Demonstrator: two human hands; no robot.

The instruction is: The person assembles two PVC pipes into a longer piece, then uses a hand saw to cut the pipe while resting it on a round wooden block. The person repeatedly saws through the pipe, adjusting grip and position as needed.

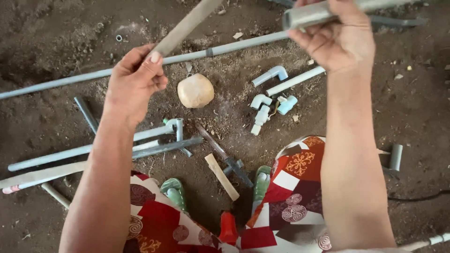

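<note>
Nearest, at the bottom edge: knees draped in patterned red, maroon and white cloth (pixel 290 187), a pair of green sandals (pixel 174 191) on the dirt floor (pixel 412 107) between them, and a small orange-red object (pixel 228 228) just below. Just beyond the sandals, a short flat wooden stick (pixel 221 176) lying beside a dark metal tool (pixel 225 157). To the left, several grey pipe lengths (pixel 70 153) side by side on the dirt, one ending in an elbow fitting (pixel 176 124). To the right, a short grey pipe stub (pixel 396 157) standing apart. Farther out, a rounded tan stone (pixel 195 90), with a cluster of white pipe fittings (pixel 262 110) and a short white pipe (pixel 295 80) to its right. Behind these, a long grey pipe (pixel 225 48) running across the ground. Raised above all this, well apart: left hand (pixel 132 82) clamped around the lower end of a flat tan file-like bar (pixel 185 26) slanting up and away; right hand (pixel 340 40) closed around a grey pipe (pixel 309 15), held roughly level, open end facing left, near the bar's upper part.
</note>
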